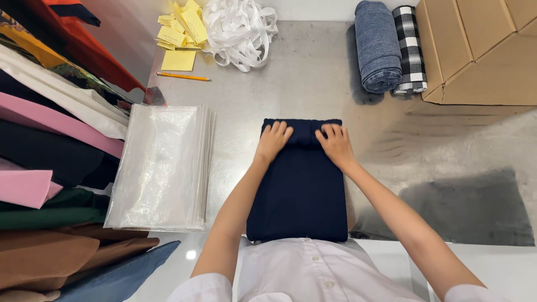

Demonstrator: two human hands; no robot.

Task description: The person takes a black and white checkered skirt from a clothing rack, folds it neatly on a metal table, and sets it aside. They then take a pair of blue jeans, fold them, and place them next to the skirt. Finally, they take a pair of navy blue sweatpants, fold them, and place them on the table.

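Left hand (273, 140) and right hand (334, 142) press flat, fingers spread, on folded ribbed navy cloth (299, 190)

Two rolled fabrics: one blue roll (378, 46), one checked roll (411, 47). One navy folded cloth (302, 190), one pencil (183, 76), one stack of clear bags (159, 168), one white ribbon bundle (239, 31).

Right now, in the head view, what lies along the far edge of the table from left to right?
Yellow sticky notes → tangle of white ribbon → rolled blue denim → rolled black-and-white checked cloth → cardboard boxes.
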